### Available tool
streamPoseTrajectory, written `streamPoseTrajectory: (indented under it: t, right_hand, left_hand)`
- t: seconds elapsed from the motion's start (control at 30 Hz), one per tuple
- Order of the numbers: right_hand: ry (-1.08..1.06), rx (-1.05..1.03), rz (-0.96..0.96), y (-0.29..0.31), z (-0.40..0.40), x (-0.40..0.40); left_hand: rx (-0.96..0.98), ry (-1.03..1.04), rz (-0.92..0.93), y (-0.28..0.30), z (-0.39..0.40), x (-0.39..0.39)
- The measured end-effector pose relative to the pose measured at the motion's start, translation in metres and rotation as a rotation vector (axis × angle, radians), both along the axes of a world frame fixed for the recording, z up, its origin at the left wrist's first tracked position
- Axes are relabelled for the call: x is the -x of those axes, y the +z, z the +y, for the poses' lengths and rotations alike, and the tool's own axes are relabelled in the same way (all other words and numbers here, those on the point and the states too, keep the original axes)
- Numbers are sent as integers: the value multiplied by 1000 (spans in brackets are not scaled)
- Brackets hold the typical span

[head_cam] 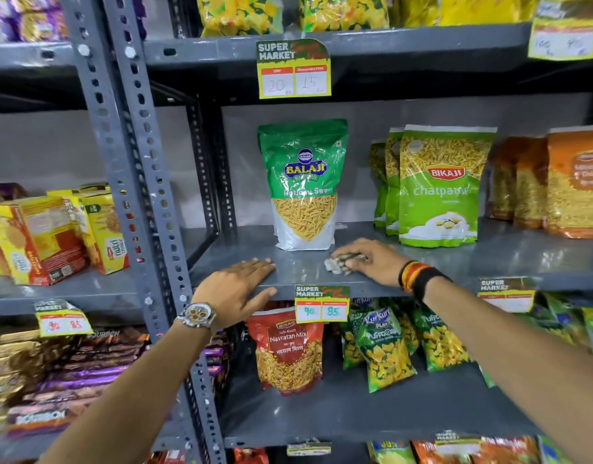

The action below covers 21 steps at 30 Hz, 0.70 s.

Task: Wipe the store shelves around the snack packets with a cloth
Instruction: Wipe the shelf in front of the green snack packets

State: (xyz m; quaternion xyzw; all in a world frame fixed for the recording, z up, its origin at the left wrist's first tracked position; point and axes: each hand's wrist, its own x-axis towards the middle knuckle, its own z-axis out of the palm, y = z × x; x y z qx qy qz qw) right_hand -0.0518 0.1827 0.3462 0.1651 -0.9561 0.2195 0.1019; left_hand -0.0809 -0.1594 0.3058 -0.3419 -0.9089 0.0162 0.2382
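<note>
The right hand [372, 262] presses a small crumpled cloth [337, 264] under its fingers on the grey shelf [489, 259]. Just behind the cloth stands a green snack bag [303, 182]. To the left, the left hand [236, 289] lies flat and open on the shelf edge, holding nothing.

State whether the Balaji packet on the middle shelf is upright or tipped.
Upright: the Balaji packet stands on its base on the shelf, label facing forward.

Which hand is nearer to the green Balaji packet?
The right hand, pressing the cloth on the shelf just before the Balaji packet. The left hand lies flat farther left, at the shelf's edge.
</note>
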Motion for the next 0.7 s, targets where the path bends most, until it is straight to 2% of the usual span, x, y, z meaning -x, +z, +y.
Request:
streamPoseTrajectory:
  t: [0.13, 0.27, 0.37, 0.43, 0.57, 0.7]
  right_hand:
    - [190, 97, -107, 14, 9, -43]
    - [15, 196, -32, 23, 34, -16]
    - [-143, 34, 42, 5, 35, 0]
    - [-77, 12, 61, 0, 32, -14]
    - [167, 69, -79, 14, 43, -56]
    - [92, 271, 3, 34, 65, -39]
  left_hand:
    - [-12, -18, -42, 7, 2, -9]
    - [44, -100, -25, 15, 29, -12]
    - [70, -134, -23, 22, 60, -12]
    - [92, -153, -32, 24, 74, -11]
    - [128, -192, -45, 16, 84, -10]
    - [114, -219, -18, 12, 86, -5]
